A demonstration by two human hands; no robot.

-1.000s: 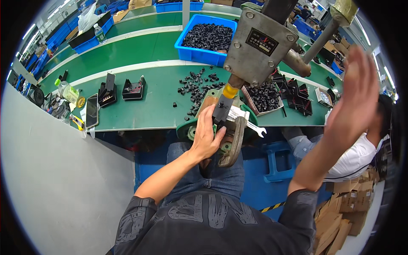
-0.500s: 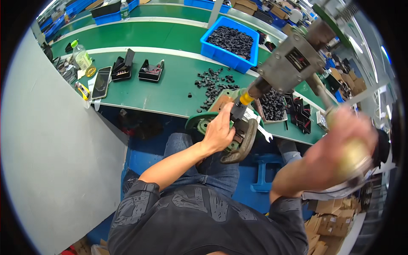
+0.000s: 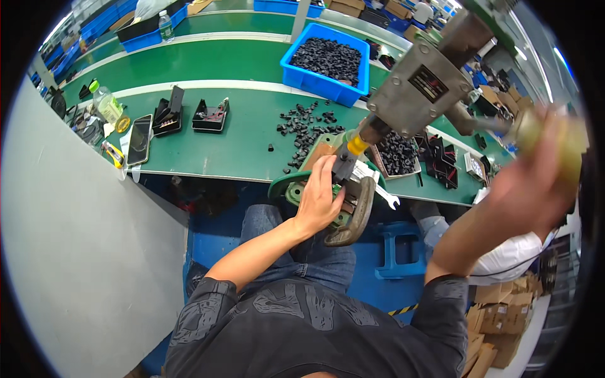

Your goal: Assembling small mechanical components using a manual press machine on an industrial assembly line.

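Note:
A grey hand press (image 3: 413,88) with a yellow-ringed ram (image 3: 357,145) stands at the bench edge in front of me. My left hand (image 3: 320,200) is at the foot of the ram, fingers closed against the dark block (image 3: 343,166) there; what lies between the fingertips is hidden. My right hand (image 3: 535,179), smeared by motion, is wrapped round the pale yellow knob (image 3: 561,142) of the press lever. A curved metal clamp (image 3: 359,214) sits at the press base, with an open-ended wrench (image 3: 386,196) beside it.
Small black parts (image 3: 305,129) lie loose on the green bench (image 3: 246,142), fill a blue bin (image 3: 328,94) behind them and a tray (image 3: 397,154) at the right. Small black boxes (image 3: 211,116), a phone (image 3: 140,140) and a bottle (image 3: 107,104) stand left. A blue stool (image 3: 401,249) is below.
My right hand has moved up and to the right with the lever knob. The left hand stays at the foot of the ram. The whole view has shifted slightly.

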